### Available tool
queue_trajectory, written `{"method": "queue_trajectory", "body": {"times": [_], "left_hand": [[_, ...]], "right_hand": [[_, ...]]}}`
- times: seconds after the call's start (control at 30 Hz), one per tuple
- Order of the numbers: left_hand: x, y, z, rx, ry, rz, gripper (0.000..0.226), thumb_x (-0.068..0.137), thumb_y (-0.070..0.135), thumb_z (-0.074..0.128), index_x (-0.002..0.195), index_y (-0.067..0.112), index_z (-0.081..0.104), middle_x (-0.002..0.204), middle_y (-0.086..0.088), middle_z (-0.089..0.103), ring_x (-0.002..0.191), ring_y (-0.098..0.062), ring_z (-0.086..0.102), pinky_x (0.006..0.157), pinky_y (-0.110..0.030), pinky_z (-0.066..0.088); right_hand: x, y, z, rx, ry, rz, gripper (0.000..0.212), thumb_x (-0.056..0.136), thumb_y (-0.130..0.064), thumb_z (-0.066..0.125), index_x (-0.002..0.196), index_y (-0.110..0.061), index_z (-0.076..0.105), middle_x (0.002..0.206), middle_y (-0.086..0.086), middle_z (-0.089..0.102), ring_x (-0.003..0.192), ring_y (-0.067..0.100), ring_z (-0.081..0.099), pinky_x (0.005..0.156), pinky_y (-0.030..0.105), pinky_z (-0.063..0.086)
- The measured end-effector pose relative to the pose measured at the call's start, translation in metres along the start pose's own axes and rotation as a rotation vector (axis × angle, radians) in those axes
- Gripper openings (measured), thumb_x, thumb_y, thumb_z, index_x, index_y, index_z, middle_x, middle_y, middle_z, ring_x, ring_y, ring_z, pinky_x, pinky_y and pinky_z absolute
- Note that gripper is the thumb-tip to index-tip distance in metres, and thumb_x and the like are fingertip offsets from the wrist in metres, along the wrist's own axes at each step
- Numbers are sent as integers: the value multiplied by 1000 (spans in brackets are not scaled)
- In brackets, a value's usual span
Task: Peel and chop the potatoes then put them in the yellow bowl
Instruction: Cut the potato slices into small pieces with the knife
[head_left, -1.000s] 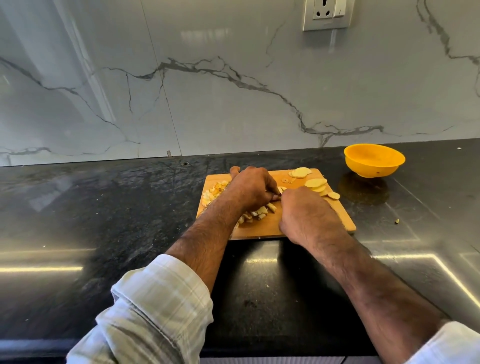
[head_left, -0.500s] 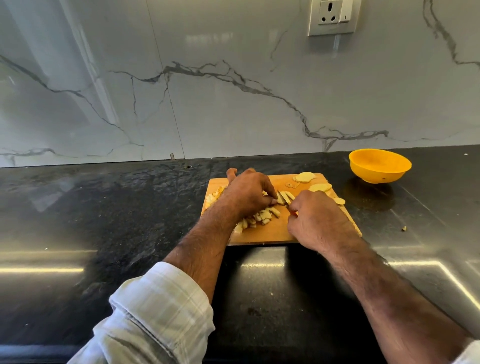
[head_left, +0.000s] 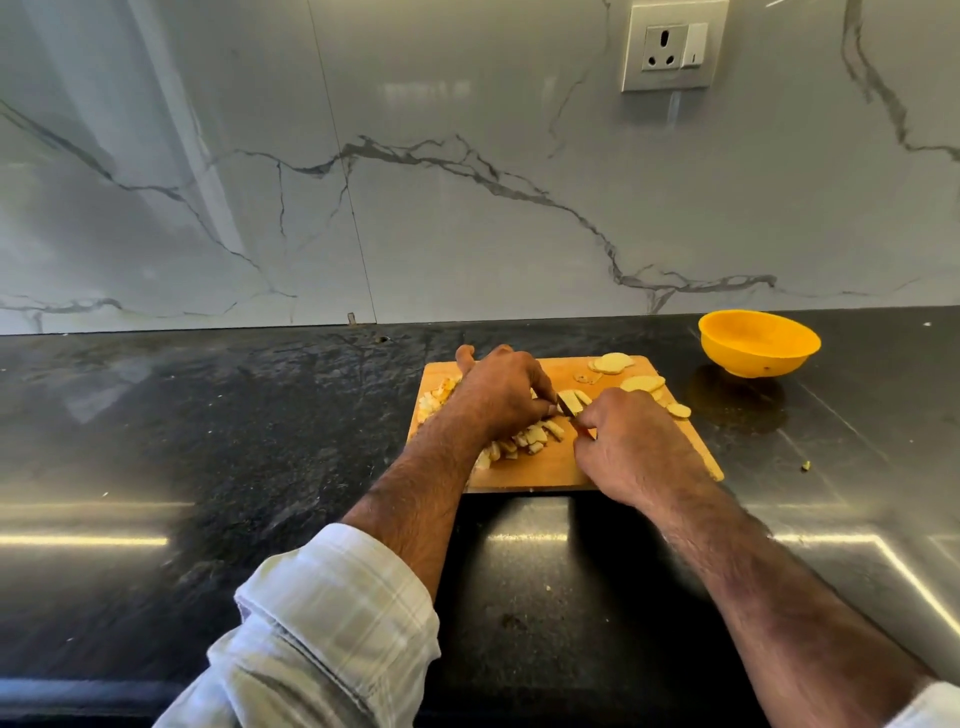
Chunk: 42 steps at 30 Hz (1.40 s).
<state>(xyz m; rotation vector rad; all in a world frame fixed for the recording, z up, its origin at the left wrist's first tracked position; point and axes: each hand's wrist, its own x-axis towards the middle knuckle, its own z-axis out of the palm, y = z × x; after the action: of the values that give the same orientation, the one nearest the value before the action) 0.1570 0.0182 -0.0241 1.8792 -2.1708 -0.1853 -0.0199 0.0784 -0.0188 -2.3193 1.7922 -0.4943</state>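
Note:
A wooden cutting board (head_left: 550, 467) lies on the black counter. My left hand (head_left: 498, 395) curls over potato slices (head_left: 574, 399) at the board's middle and pins them down. My right hand (head_left: 631, 441) grips a knife (head_left: 567, 405); only a short bit of its dark blade shows between the hands, against the slices. Chopped potato sticks (head_left: 524, 441) lie heaped below my left hand, and more pieces (head_left: 434, 400) lie at the board's left edge. Round potato slices (head_left: 641, 383) lie on the far right of the board. The yellow bowl (head_left: 758, 343) stands beyond the board to the right; nothing shows inside it.
A marble wall with a socket (head_left: 670, 47) backs the counter. A small potato scrap (head_left: 806, 466) lies on the counter right of the board. Bare black countertop (head_left: 208, 441) stretches to the left and toward me.
The view has shifted a little, so the board and bowl sit lower right. The right hand has drawn back slightly and the knife blade now shows between the hands at the slices.

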Motion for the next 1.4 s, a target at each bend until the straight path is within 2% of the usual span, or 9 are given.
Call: {"method": "queue_trajectory", "body": {"times": [0.23,0.37,0.47,0.6,0.77,0.97,1.1,1.2,1.4], "left_hand": [[6,3,-2,10,-14,-5,5,93,41,78,95,38,81,116,23,71,139,-11,45,121,-71,2],[0,9,-1,51,20,3,9,96,43,74,100,37,80,113,22,72,136,-11,48,121,-70,2],[-3,18,3,147,55,32,30,99,58,61,115,36,74,114,16,72,133,-15,50,121,-70,5],[0,40,15,251,88,23,60,92,82,48,119,34,71,116,9,73,123,-20,60,114,-67,23],[6,55,21,233,80,-5,54,96,72,53,131,34,68,135,1,66,130,-26,57,113,-63,32],[3,45,8,58,-68,90,24,98,43,66,121,40,72,138,10,61,134,-19,50,119,-60,28],[-3,29,-1,154,-64,55,48,94,63,66,138,45,61,150,11,55,143,-20,43,119,-64,22],[-1,29,-3,262,-40,-5,66,87,80,61,138,38,58,139,9,64,142,-22,46,118,-69,20],[-3,37,-5,96,-46,34,33,94,45,77,121,34,63,122,12,68,125,-14,57,118,-58,23]], "right_hand": [[4,-9,7,-109,-63,-21,20,91,-33,74,103,-24,61,84,-7,53,80,12,56,70,28,55],[2,8,5,16,54,-19,17,90,-36,71,101,-23,73,88,-6,66,73,9,60,59,25,50],[6,28,-9,102,212,24,26,91,-34,72,113,-22,79,94,-2,75,72,11,64,58,23,49],[8,36,-20,52,164,96,25,89,-32,75,112,-21,80,90,0,73,70,10,62,57,23,50],[10,44,-26,50,153,145,25,88,-30,76,111,-20,79,93,0,75,73,12,65,63,26,56],[15,42,-22,12,26,122,32,88,-34,76,119,-27,77,107,1,71,85,13,65,70,25,57],[19,40,-20,-1,-78,131,44,87,-37,78,130,-30,70,124,0,66,102,16,62,85,30,59],[21,40,-19,0,-100,137,47,86,-38,79,131,-31,70,127,-1,65,104,16,62,85,30,58],[19,37,-19,3,-96,80,44,89,-36,76,132,-30,69,123,-2,68,105,15,63,86,29,59]]}}
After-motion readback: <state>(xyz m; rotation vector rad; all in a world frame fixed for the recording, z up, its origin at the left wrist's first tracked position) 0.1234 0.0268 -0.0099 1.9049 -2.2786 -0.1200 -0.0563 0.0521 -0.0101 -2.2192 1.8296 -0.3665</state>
